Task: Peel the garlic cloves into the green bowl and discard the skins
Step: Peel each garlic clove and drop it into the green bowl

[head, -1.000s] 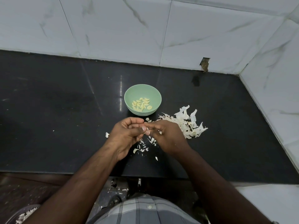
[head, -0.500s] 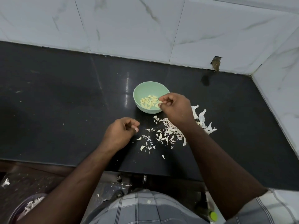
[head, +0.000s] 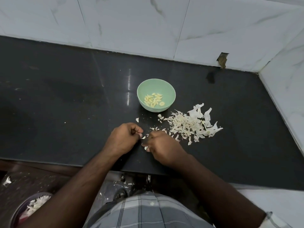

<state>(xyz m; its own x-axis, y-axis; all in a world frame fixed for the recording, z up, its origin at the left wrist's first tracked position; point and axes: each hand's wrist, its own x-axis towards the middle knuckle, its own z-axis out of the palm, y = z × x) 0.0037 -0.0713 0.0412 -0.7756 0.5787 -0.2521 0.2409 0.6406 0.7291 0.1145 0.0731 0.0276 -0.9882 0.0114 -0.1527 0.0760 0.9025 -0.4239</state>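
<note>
Since half a second ago the right hand (head: pixel 162 145) has come back from the green bowl (head: pixel 171 93) to the counter's (head: pixel 65 104) near edge, meeting the left hand (head: pixel 123 139), whose curled fingers pinch a pale garlic piece (head: pixel 143 137) at their tips, too small to tell its long axis. Further right, the right hand's curled fingers pinch another small white piece (head: pixel 146 148) whose shape is mostly hidden; peeled cloves (head: pixel 153 99) lie at mixed angles in the bowl, skins (head: pixel 190 125) heaped just right of it.
</note>
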